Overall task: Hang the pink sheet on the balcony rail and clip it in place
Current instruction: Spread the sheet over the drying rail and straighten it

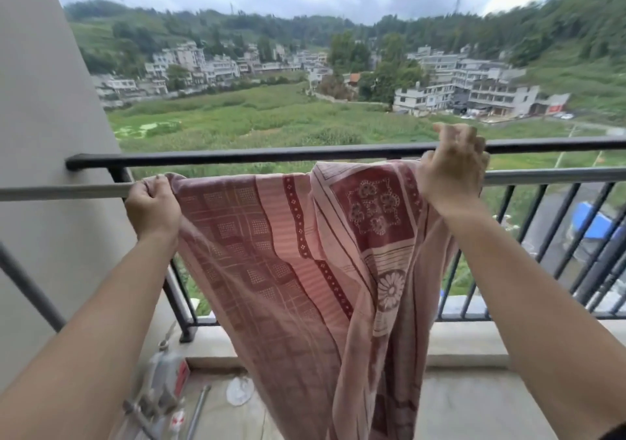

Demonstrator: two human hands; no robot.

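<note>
Step in hand: hanging. Left hand [152, 207] grips sheet [305, 253] top edge by grey bar [67, 191]; right hand [452, 175] grips the other end, up at the rail [237, 156]. Sheet hangs bunched between them toward the floor. Not clearly over the rail yet. Next, likely: lift edge over, spread, then clip; no clips in sight.
</note>
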